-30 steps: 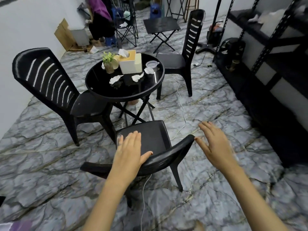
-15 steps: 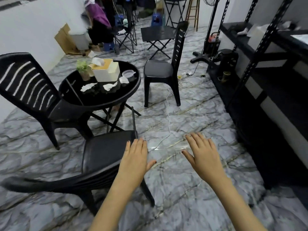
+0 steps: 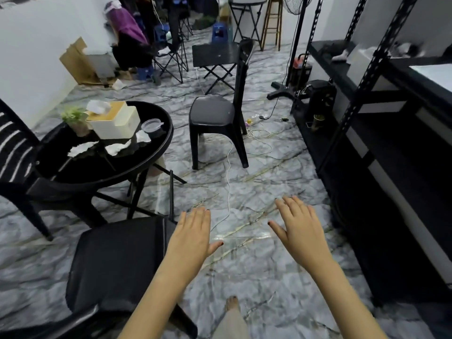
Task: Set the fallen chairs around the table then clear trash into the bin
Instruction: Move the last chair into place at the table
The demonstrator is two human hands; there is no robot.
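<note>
Both hands hang palm down near the camera, fingers straight and slightly spread, holding nothing. The left hand [image 3: 193, 238] is over the right edge of the near chair [image 3: 117, 260]; whether it touches the seat I cannot tell. The right hand [image 3: 299, 237] is over the bare floor [image 3: 256, 272], apart from the left.

The near chair stands upright on the near side of the table [image 3: 97, 167], its seat reaching toward the table's legs. A second chair [image 3: 17, 152] stands at the table's left, its seat partly under the rim.

Three crumpled tissues [image 3: 117, 148] lie on the near part of the black top. Behind them, toward the table's far edge, is a tissue box [image 3: 117, 123] with one tissue poking from its slot. A small potted plant [image 3: 74, 118] sits just left of the box and a shallow clear plastic cup [image 3: 151, 124] just right of it. What the cup holds cannot be made out.

A third chair [image 3: 220, 116] stands upright beyond the table's right side, apart from it, seat toward the table.
</note>
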